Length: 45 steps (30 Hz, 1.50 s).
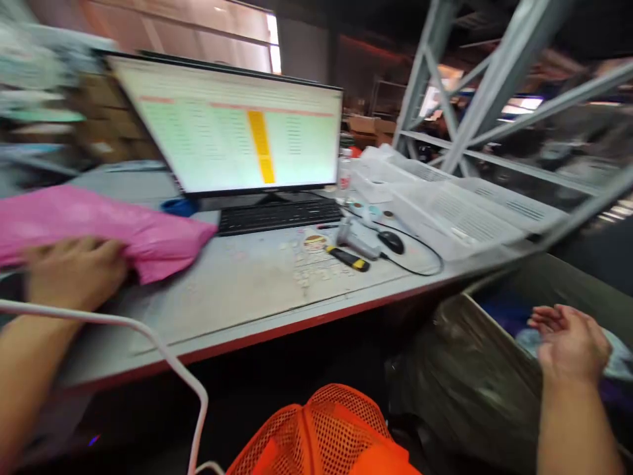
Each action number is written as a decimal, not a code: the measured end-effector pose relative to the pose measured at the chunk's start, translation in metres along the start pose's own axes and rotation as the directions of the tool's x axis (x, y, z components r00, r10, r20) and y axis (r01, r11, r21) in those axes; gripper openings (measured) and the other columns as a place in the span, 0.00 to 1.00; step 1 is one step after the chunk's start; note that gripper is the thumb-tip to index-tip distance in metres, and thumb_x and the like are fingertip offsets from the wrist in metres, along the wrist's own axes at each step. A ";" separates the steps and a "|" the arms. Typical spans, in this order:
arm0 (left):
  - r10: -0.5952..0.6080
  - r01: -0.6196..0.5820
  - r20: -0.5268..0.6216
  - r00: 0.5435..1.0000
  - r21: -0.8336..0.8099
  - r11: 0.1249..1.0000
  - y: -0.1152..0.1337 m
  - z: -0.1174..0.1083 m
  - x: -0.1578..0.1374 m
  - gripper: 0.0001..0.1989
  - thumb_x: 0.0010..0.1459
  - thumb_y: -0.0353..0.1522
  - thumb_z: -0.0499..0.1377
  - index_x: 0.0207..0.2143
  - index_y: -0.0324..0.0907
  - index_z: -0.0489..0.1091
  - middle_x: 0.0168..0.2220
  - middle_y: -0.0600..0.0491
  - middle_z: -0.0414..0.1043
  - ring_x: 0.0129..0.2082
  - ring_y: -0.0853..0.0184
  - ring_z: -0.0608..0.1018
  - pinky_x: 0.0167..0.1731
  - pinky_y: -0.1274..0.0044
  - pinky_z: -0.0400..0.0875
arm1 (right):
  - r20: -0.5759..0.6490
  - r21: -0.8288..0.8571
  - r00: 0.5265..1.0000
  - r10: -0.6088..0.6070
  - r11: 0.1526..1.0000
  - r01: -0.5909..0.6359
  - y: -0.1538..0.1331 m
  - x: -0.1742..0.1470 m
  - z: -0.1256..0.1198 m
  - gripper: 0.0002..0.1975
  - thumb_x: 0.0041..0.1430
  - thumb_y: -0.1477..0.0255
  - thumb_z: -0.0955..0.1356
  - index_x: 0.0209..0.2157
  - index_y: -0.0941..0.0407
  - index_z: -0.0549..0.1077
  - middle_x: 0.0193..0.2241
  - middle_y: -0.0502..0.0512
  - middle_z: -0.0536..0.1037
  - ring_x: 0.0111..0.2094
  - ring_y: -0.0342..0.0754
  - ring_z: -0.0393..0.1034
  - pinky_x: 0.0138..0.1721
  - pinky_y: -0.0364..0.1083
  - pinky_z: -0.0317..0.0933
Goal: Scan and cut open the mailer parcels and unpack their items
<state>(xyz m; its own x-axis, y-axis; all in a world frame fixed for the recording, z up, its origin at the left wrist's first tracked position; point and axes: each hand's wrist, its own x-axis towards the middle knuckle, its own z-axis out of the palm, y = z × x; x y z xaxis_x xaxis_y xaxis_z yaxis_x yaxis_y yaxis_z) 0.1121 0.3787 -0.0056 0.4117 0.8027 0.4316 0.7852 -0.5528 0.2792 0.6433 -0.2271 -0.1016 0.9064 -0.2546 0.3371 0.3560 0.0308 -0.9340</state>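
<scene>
Resting on the grey table (237,290), our left hand (74,272) presses down on a pink plastic bag (99,227) near the table's left end. We see the bag as soft, glossy and crumpled, a flat pouch narrowing to a rounded corner toward the keyboard (279,216). Our fingers curl over its near edge, though blur keeps us from telling whether the grip actually closes on it. Our right hand (568,343) hangs open, palm up and fingers loose, holding nothing, over a dark bin (475,369) beside the table. Behind the bag a monitor (232,128) glows pale green with a yellow column. A black mouse (391,242), a grey scanner (356,239) and a yellow-handled tool (349,258) lie on the scuffed, matte surface. White perforated trays (445,208) sit to the right.
</scene>
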 end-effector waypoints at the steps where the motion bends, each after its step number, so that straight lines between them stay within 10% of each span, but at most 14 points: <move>1: -0.012 0.018 -0.067 0.998 0.096 0.995 -0.012 -0.009 -0.010 0.19 0.71 0.33 0.47 0.51 0.36 0.75 0.55 0.48 0.73 0.68 0.43 0.66 0.61 0.42 0.57 | 0.056 0.078 0.998 0.009 0.997 -0.013 -0.004 -0.005 0.031 0.12 0.47 0.60 0.76 0.29 0.48 0.73 0.25 0.56 0.77 0.25 0.53 0.72 0.28 0.55 0.66; 4: 0.212 -0.144 -0.196 0.957 0.313 0.939 -0.009 -0.014 -0.040 0.16 0.66 0.30 0.51 0.43 0.31 0.77 0.45 0.40 0.78 0.56 0.47 0.76 0.61 0.49 0.62 | 0.320 0.095 0.943 -0.095 0.993 0.068 -0.022 -0.032 0.115 0.16 0.47 0.58 0.78 0.32 0.52 0.76 0.26 0.54 0.79 0.24 0.51 0.73 0.26 0.51 0.67; 8: 0.535 -0.484 -0.268 0.801 0.234 0.843 0.057 0.016 -0.110 0.11 0.68 0.27 0.52 0.41 0.38 0.76 0.46 0.42 0.79 0.51 0.54 0.77 0.58 0.62 0.69 | 0.652 -0.045 0.743 -0.151 0.971 0.237 -0.040 -0.073 0.206 0.19 0.54 0.53 0.74 0.38 0.54 0.77 0.31 0.56 0.82 0.29 0.53 0.77 0.34 0.53 0.73; 12: 0.550 -0.551 -0.122 0.827 0.027 0.834 0.116 0.048 -0.186 0.14 0.68 0.32 0.58 0.53 0.37 0.72 0.64 0.37 0.70 0.66 0.49 0.69 0.64 0.60 0.66 | 0.842 -0.217 0.515 -0.158 0.775 0.593 -0.035 -0.101 0.280 0.28 0.60 0.54 0.70 0.53 0.60 0.78 0.50 0.68 0.82 0.50 0.62 0.79 0.56 0.59 0.70; 16: 0.487 -0.487 0.042 0.872 -0.013 0.873 0.125 0.056 -0.197 0.35 0.60 0.36 0.68 0.68 0.38 0.64 0.75 0.37 0.55 0.70 0.45 0.65 0.66 0.56 0.65 | 0.947 -0.297 0.318 0.052 0.530 0.795 -0.028 -0.127 0.322 0.41 0.68 0.54 0.66 0.71 0.67 0.61 0.66 0.77 0.69 0.66 0.70 0.67 0.65 0.61 0.62; 23: 0.434 -0.433 -0.045 0.900 -0.211 0.876 0.113 0.021 -0.128 0.32 0.51 0.21 0.57 0.59 0.39 0.75 0.55 0.45 0.80 0.55 0.56 0.80 0.56 0.69 0.73 | 0.923 -0.381 0.325 0.208 0.355 0.854 -0.030 -0.149 0.343 0.35 0.72 0.58 0.64 0.71 0.66 0.59 0.58 0.78 0.76 0.59 0.67 0.74 0.56 0.57 0.67; 26: 0.061 -0.156 -0.291 0.955 -0.314 0.937 0.112 -0.007 -0.093 0.14 0.61 0.29 0.59 0.47 0.36 0.79 0.35 0.49 0.80 0.35 0.61 0.79 0.35 0.75 0.69 | 0.928 -0.364 0.305 0.216 0.344 0.865 -0.029 -0.146 0.353 0.30 0.70 0.62 0.65 0.65 0.66 0.65 0.58 0.76 0.76 0.59 0.66 0.74 0.55 0.55 0.67; 28: -0.224 0.035 -0.368 0.902 -0.456 0.889 0.109 -0.018 -0.072 0.15 0.67 0.38 0.59 0.31 0.36 0.75 0.22 0.54 0.68 0.26 0.67 0.69 0.28 0.76 0.59 | 0.929 -0.355 0.289 0.229 0.338 0.872 -0.029 -0.145 0.359 0.27 0.69 0.63 0.66 0.62 0.66 0.68 0.57 0.76 0.77 0.58 0.66 0.75 0.54 0.55 0.67; 34: -0.509 0.227 -0.063 0.858 -0.844 0.487 0.101 0.014 -0.058 0.30 0.67 0.51 0.59 0.19 0.45 0.55 0.18 0.59 0.52 0.21 0.71 0.56 0.22 0.77 0.51 | 0.927 -0.356 0.282 0.246 0.346 0.868 -0.031 -0.153 0.371 0.25 0.67 0.65 0.67 0.59 0.67 0.70 0.55 0.76 0.78 0.56 0.66 0.76 0.52 0.53 0.68; 38: -0.483 0.225 -0.057 0.874 -0.832 0.507 0.101 0.038 -0.073 0.33 0.66 0.55 0.59 0.17 0.45 0.53 0.17 0.58 0.50 0.20 0.71 0.54 0.21 0.75 0.48 | 0.919 -0.385 0.314 0.239 0.369 0.846 -0.052 -0.138 0.370 0.24 0.67 0.61 0.66 0.55 0.66 0.75 0.50 0.74 0.82 0.50 0.64 0.78 0.46 0.52 0.70; 41: -0.453 0.206 -0.075 0.888 -0.817 0.539 0.097 0.040 -0.077 0.35 0.65 0.58 0.58 0.16 0.45 0.54 0.16 0.58 0.50 0.19 0.72 0.53 0.20 0.75 0.48 | 0.961 -0.268 0.183 0.205 0.552 0.789 -0.097 -0.113 0.354 0.23 0.64 0.55 0.69 0.47 0.60 0.80 0.38 0.63 0.84 0.39 0.58 0.79 0.37 0.49 0.70; 45: -0.458 0.221 -0.075 0.886 -0.799 0.560 0.091 0.039 -0.075 0.35 0.65 0.58 0.57 0.16 0.45 0.54 0.16 0.57 0.50 0.19 0.71 0.55 0.20 0.75 0.48 | 0.983 0.110 -0.182 0.015 0.744 0.659 -0.175 -0.096 0.305 0.24 0.55 0.49 0.75 0.45 0.52 0.83 0.37 0.56 0.85 0.38 0.54 0.79 0.35 0.47 0.72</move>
<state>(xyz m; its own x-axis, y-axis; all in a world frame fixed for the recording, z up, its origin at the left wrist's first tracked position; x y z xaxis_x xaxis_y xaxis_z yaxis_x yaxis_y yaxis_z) 0.1712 0.2772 -0.0462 -0.0296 0.9472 0.3192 0.1609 -0.3106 0.9368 0.5633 0.0868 0.0652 0.0643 0.9971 0.0409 0.8874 -0.0384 -0.4595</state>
